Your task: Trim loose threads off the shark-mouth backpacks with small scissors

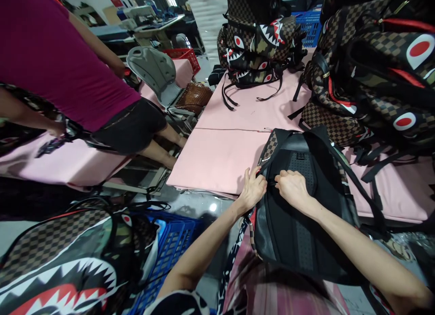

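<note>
A black backpack rests with its padded back panel facing up, partly on the pink table and partly over my lap. Its side shows a brown checkered strip, and its shoulder straps trail to the right. My left hand is closed around the bag's left edge, fingers curled over the rim. Just to the right, my right hand is closed in a pinch over the back panel. A small dark piece shows at its fingertips, too hidden to name.
Stacked camouflage-and-checker backpacks stand on the pink tabletop, with a bigger pile at right. At lower left, a shark-mouth backpack lies by a blue crate. A person in a magenta shirt stands left, near a grey chair.
</note>
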A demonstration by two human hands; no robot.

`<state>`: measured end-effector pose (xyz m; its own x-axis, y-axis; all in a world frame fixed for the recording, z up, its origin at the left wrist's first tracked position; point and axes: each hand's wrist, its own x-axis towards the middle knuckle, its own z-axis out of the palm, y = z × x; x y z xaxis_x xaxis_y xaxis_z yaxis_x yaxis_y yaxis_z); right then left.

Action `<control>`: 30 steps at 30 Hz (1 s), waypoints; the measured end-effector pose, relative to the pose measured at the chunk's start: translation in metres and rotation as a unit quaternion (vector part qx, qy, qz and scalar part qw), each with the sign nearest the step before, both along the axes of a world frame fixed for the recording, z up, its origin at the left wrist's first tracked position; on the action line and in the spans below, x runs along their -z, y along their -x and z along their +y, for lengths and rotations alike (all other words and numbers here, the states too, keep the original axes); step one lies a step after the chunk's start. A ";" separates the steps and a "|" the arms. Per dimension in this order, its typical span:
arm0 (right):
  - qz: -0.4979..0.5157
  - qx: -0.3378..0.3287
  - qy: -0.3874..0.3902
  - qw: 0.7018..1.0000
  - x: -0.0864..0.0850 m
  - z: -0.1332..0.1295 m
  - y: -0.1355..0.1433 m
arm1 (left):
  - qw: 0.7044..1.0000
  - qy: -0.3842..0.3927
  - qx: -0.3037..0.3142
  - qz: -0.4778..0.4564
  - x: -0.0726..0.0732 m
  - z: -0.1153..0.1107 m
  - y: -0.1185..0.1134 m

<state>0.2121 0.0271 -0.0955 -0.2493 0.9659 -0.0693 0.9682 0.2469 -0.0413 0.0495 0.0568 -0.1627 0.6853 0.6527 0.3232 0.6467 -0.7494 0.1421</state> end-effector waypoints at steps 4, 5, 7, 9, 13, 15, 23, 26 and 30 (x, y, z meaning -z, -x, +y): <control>-0.025 -0.017 0.014 0.999 -0.009 0.004 0.012 | 1.000 -0.009 0.000 0.013 0.002 0.001 0.000; -0.026 -0.018 0.019 0.999 -0.011 0.005 0.014 | 1.000 -0.014 0.000 0.012 0.002 0.001 0.000; -0.021 -0.017 0.029 0.999 -0.012 0.007 0.016 | 1.000 -0.024 -0.004 0.007 0.003 0.000 0.000; -0.009 -0.013 0.040 0.999 -0.011 0.007 0.016 | 0.999 -0.036 -0.007 0.002 0.004 -0.002 -0.002; 0.041 0.008 0.033 0.999 -0.006 0.005 0.013 | 0.998 -0.058 -0.011 -0.006 0.007 -0.004 -0.006; 0.086 0.026 0.038 0.995 -0.001 0.003 0.009 | 0.998 -0.063 -0.019 -0.011 0.005 -0.001 -0.003; 0.412 0.166 0.067 0.893 0.033 0.008 -0.088 | 0.992 -0.126 -0.010 0.019 -0.041 0.014 0.032; 0.379 0.240 -0.068 0.891 0.039 0.024 -0.137 | 0.974 -0.175 0.144 0.020 -0.044 0.009 -0.010; 0.252 0.189 -0.110 0.943 0.041 0.050 -0.176 | 0.980 -0.087 0.172 0.055 -0.033 0.031 -0.104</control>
